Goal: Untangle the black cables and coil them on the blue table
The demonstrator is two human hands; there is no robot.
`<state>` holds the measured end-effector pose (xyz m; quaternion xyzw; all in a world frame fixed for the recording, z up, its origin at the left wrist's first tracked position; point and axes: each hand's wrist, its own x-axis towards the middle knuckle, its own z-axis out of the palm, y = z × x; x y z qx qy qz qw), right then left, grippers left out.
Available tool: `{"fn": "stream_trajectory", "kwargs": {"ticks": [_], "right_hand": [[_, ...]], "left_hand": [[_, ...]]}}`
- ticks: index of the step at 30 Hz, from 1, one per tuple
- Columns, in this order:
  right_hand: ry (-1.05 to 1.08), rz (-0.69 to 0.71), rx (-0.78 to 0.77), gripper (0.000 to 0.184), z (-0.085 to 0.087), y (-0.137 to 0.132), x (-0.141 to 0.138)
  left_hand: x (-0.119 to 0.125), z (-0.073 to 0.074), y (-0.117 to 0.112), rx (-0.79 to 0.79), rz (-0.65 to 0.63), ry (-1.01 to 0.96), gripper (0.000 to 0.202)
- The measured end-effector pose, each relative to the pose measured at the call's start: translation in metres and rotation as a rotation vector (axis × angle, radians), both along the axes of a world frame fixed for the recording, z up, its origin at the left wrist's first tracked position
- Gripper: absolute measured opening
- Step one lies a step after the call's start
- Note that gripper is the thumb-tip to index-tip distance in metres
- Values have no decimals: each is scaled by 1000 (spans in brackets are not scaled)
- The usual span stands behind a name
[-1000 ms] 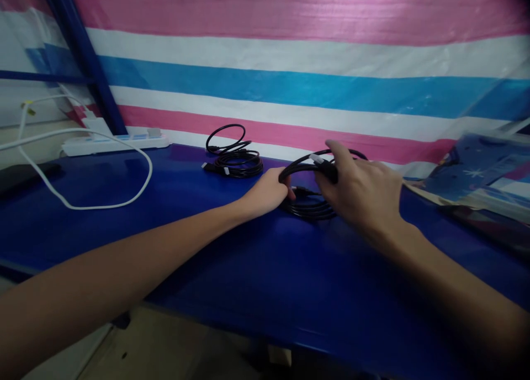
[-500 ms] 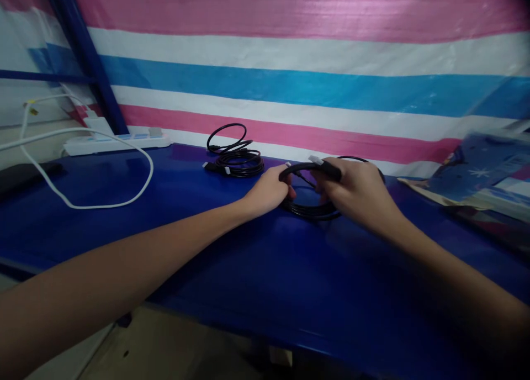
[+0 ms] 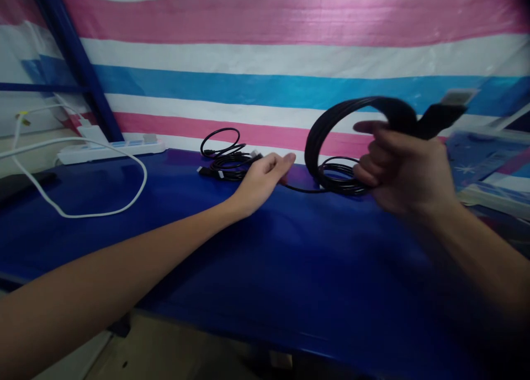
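Observation:
My right hand [image 3: 408,167] is closed round a thick coil of black cable [image 3: 331,126], lifted above the table. A wide flat plug [image 3: 443,112], HDMI-like, with a pale tip, sticks out past the knuckles. My left hand [image 3: 265,181] pinches a thinner black cable [image 3: 306,190], which runs right along the table to a loose coil [image 3: 342,178] behind my right hand. A small black plug [image 3: 255,155] with a pale tip shows just beyond my left hand's knuckles. Left of that hand lies another black coiled cable [image 3: 227,164], partly hidden by it.
A white power strip [image 3: 111,149] with a plugged-in charger stands at the back left, its white cord [image 3: 143,186] looping over the blue table [image 3: 232,280]. Blue printed packaging [image 3: 472,159] lies at the right. Behind hangs a striped plastic sheet [image 3: 265,57].
My right hand has risen and moved right with the thick coil, out of my left hand's grasp. My left hand has shifted slightly left and now pinches the thinner cable.

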<state>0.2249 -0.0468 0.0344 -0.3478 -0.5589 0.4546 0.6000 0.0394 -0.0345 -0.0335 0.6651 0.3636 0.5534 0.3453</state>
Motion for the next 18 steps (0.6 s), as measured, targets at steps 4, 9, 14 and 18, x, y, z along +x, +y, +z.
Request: {"fn": "stream_trajectory", "kwargs": {"ticks": [4,9,14,18], "right_hand": [[27,28,-12,20,9,-3,8],[104,182,-85,22,-6,7,1],[-26,65,-120,14,-38,23,-11],[-315,-30,81,14,-51,31,-10]], "left_hand": [[-6,-2,-7,-154,-270,443,45],[6,-2,-15,-77,-446,241,66],[19,-4,-17,-135,-452,-2,33],[19,-4,-17,-271,-385,-176,24]]}}
